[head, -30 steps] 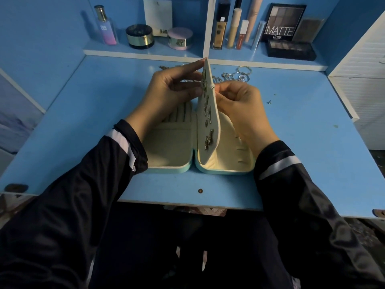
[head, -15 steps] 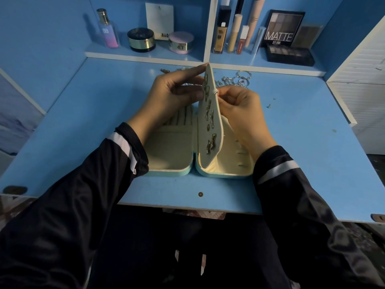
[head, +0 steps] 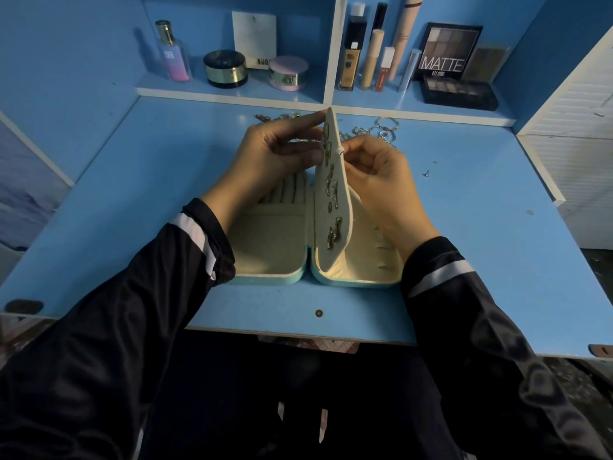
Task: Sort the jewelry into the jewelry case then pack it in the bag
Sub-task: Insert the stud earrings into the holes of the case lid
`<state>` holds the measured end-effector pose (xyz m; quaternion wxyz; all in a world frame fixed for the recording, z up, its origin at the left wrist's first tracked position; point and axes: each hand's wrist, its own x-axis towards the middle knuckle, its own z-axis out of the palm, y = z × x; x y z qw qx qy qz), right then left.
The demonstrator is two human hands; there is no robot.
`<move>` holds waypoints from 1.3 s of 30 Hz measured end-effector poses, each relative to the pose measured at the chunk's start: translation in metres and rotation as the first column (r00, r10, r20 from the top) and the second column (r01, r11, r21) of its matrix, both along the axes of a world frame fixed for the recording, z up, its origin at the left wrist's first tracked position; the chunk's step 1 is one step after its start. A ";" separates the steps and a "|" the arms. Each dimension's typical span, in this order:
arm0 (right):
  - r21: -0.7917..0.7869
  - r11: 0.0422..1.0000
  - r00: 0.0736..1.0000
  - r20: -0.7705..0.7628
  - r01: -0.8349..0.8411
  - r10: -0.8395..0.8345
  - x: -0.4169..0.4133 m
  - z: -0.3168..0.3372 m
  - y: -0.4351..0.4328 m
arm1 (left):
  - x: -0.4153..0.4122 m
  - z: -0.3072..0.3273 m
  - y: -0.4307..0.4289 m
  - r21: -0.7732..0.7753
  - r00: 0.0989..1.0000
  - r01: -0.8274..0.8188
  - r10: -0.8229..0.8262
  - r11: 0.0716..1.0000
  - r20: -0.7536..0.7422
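Observation:
An open teal jewelry case [head: 272, 278] with cream lining lies in the middle of the blue desk. Its cream centre flap [head: 333, 257] stands upright, with several earrings [head: 333, 232] pinned on its left face. My left hand [head: 275, 157] steadies the flap from the left, straight fingers against its upper part. My right hand [head: 378, 171] is behind the flap on the right, fingers curled and pinching at its edge near a small white loop. Loose rings and chains [head: 381, 129] lie on the desk beyond the case.
A shelf at the back holds a perfume bottle [head: 172, 54], round jars [head: 225, 69], makeup tubes [head: 371, 58] and eyeshadow palettes [head: 459, 92]. A small loose piece [head: 427, 173] lies right of the case. A white cabinet [head: 583, 154] stands at the right.
Both hands keep their hold on the upright flap; only my right fingers shift slightly at its edge. The view has tilted down a little.

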<state>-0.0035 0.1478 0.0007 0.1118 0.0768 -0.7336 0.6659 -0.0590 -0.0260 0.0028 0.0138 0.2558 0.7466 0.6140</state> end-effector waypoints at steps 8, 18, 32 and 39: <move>0.091 0.995 0.998 -0.055 0.038 -0.033 -0.003 -0.003 -0.001 | -0.001 0.001 0.001 0.005 1.000 -0.004 0.004 1.000 0.019; 0.106 0.994 0.997 -0.073 0.014 -0.006 -0.004 -0.004 0.000 | 0.000 0.001 0.001 0.006 1.000 -0.005 0.005 1.000 0.030; 0.098 0.995 0.992 -0.121 -0.012 0.024 -0.005 -0.007 0.001 | 0.001 0.001 0.001 0.008 1.000 -0.005 0.005 1.000 0.019; 0.087 0.996 0.991 -0.132 -0.022 0.033 -0.006 -0.007 0.001 | 0.004 0.002 0.001 -0.020 0.999 -0.006 0.005 1.000 -0.037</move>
